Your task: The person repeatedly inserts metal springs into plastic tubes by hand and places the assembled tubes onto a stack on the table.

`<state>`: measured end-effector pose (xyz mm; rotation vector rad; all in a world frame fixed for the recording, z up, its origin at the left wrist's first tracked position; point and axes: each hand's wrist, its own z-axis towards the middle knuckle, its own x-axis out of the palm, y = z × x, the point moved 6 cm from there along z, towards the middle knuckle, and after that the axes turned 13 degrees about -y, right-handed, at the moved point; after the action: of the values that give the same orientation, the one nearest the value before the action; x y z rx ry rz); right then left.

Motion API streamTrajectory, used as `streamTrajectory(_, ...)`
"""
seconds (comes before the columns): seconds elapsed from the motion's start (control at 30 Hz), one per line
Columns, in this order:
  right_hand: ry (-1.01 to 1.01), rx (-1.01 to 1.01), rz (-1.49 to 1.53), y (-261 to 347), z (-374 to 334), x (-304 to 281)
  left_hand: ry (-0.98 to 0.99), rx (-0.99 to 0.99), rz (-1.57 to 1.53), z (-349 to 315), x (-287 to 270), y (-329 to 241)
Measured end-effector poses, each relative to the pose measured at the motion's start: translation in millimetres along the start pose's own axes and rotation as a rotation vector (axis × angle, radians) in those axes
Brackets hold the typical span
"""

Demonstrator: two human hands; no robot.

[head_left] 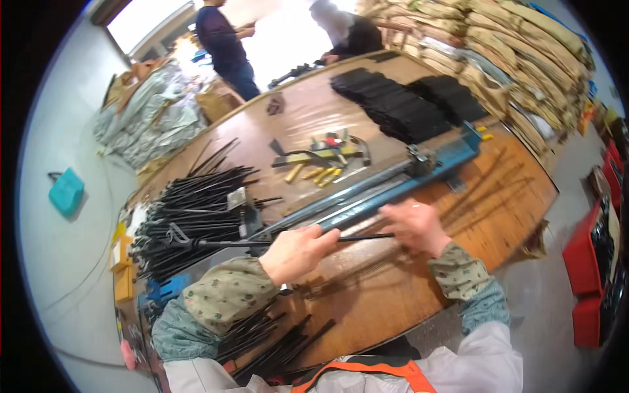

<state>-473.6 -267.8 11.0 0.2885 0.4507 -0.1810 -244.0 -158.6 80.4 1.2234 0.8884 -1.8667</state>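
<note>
A long, thin black rod (365,237) lies almost level across the front of a blue metal rail fixture (367,211). My left hand (298,252) is closed round the rod, with the thumb toward the right. Smeared by motion, my right hand (418,227) is at the rod's right end; its fingers look bent, but I cannot make out whether they grip it. Toward the left, the rod runs past a small metal bracket (246,213) and over a large pile of similar black rods (190,203). The fixture slants up to the far right, ending near a metal clamp (419,159).
Yellow-handled hand tools (321,175) lie beyond the fixture on the wooden table (393,308). Dark flat pieces (400,101) are stacked at the far right. More black rods (288,344) lie near my left forearm. Two people stand at the far side. Red bins (585,262) are on the right.
</note>
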Motion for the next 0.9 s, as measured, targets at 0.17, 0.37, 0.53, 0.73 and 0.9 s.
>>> streamTrajectory(0.17, -0.137, 0.122, -0.227, 8, -13, 19, -0.024, -0.029, 0.095, -26, -14, 23)
streamTrajectory(0.37, -0.090, 0.202, 0.149, 46, 31, 10, -0.116, -0.159, 0.205, -57, -54, 40)
streamTrajectory(0.53, -0.058, 0.206, 0.302, 71, 20, 50, -0.142, -0.022, 0.143, -68, -50, 26)
streamTrajectory(0.73, 0.013, 0.340, 0.165, 61, 13, 49, -0.237, -0.104, 0.213, -100, -73, 41)
streamTrajectory(0.9, -0.095, 0.295, 0.302, 76, 33, 53, -0.287, -0.142, 0.209, -120, -89, 46)
